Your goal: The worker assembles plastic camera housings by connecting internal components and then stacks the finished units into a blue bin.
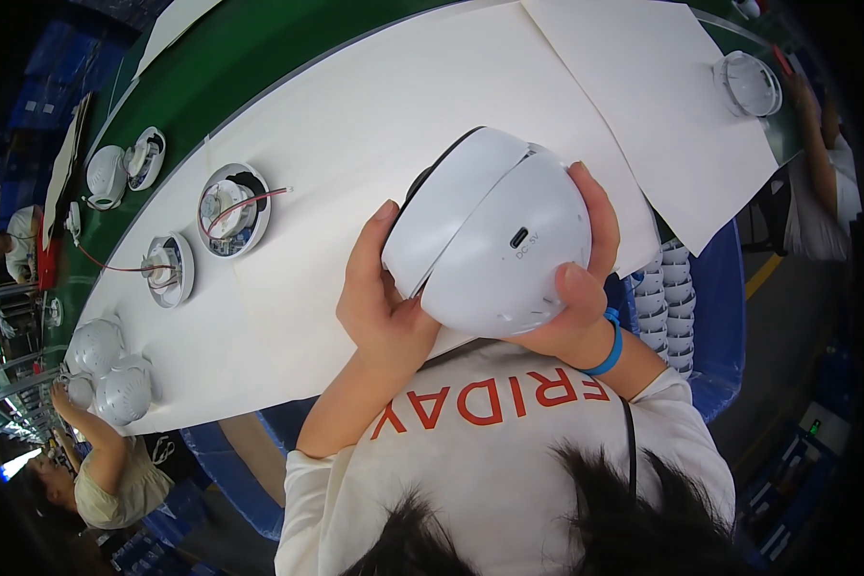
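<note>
Between my two hands is a white rounded plastic housing (509, 240), lifted over the near edge of the table. A small charging port (518, 237) shows on its face. The seam between its two shells gapes a little at the lower left, and a dark rim shows along its far left edge. My left hand (389, 312) grips the left shell, with the thumb near the gap. On the other side, my right hand (586, 274) is closed round the right shell. The housing's underside is hidden.
Two open white shells (232, 211) with wiring lie to the left on the white-covered table (355, 134). More white housings (123, 389) stand at the far left near a co-worker (115, 470). At right, a blue bin (715, 326) holds stacked white shells (677, 307). A clear round part (749, 84) sits far right.
</note>
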`<state>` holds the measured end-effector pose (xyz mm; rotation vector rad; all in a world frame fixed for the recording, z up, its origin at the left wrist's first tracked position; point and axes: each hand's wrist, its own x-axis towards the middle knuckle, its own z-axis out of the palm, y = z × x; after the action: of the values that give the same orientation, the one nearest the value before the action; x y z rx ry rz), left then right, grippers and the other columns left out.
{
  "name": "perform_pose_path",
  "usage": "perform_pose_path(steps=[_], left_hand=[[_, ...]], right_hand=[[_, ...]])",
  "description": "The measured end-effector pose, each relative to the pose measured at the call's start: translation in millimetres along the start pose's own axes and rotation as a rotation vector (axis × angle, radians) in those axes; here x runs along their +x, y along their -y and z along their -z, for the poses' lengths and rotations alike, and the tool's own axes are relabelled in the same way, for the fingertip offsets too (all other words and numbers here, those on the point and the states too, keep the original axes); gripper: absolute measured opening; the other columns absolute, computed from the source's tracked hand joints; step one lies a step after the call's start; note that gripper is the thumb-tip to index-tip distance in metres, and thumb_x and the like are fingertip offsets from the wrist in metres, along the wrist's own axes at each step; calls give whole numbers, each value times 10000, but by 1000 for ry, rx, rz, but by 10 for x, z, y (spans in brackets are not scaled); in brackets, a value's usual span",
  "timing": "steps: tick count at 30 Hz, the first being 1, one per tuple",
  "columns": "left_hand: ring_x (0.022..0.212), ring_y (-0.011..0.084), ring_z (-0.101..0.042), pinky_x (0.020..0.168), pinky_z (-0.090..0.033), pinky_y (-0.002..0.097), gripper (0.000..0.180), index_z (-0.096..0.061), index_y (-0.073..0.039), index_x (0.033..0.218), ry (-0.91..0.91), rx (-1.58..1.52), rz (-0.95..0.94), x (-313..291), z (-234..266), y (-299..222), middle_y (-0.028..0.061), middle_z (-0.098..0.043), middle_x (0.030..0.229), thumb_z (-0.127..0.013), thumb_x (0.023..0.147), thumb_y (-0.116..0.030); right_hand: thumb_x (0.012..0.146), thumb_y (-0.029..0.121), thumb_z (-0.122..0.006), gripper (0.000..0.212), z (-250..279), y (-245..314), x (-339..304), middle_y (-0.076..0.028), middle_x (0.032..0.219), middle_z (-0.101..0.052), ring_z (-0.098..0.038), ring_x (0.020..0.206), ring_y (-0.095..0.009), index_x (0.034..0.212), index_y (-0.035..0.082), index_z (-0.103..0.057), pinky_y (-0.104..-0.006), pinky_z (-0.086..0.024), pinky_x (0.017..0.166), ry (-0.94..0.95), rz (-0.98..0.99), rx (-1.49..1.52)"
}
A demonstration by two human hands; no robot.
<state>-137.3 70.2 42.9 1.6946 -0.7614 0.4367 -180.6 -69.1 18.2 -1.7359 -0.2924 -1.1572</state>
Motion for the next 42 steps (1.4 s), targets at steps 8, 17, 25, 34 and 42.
perform_pose_path(steps=[8,17,25,34,42], left_hand=[[958,236,-598,746,-505,274,625,-394,80,1218,22,156,-50,27,34,-19,197,-518,1170,-717,708,-80],[1058,223,-514,785,-463,291,831,-274,26,1320,479,-8,221,76,242,-31,207,-432,1251,-720,628,-90],[1199,259,-376,951,-337,348,1025,-183,-40,1362,476,-575,299,182,175,18,158,-330,1316,-803,555,-164],[1198,268,-387,969,-352,386,1143,-161,-87,1366,314,-745,518,249,61,-122,131,-362,1293,-856,468,-222],[1081,258,-504,867,-459,371,886,-272,-53,1320,349,-512,533,634,-15,-12,136,-466,1189,-773,604,-199]], right_hand=[[534,205,-847,738,55,-34,23,-271,1311,-245,-376,1143,-414,1147,266,-439,-419,-437,864,44,-13,46],[535,180,-844,751,132,-82,98,-266,1313,-244,-395,1135,-416,1157,265,-432,-425,-441,871,91,-32,90],[525,195,-841,647,165,-69,120,-244,1318,-267,-354,1170,-405,1082,255,-517,-426,-424,878,185,-15,90],[471,211,-853,693,119,-68,192,-223,1316,-294,-356,1164,-384,1085,210,-531,-429,-392,894,242,-76,170],[593,261,-796,833,409,36,860,-211,1244,-383,-402,1152,-329,1277,58,-368,-363,-361,941,664,-140,-89]])
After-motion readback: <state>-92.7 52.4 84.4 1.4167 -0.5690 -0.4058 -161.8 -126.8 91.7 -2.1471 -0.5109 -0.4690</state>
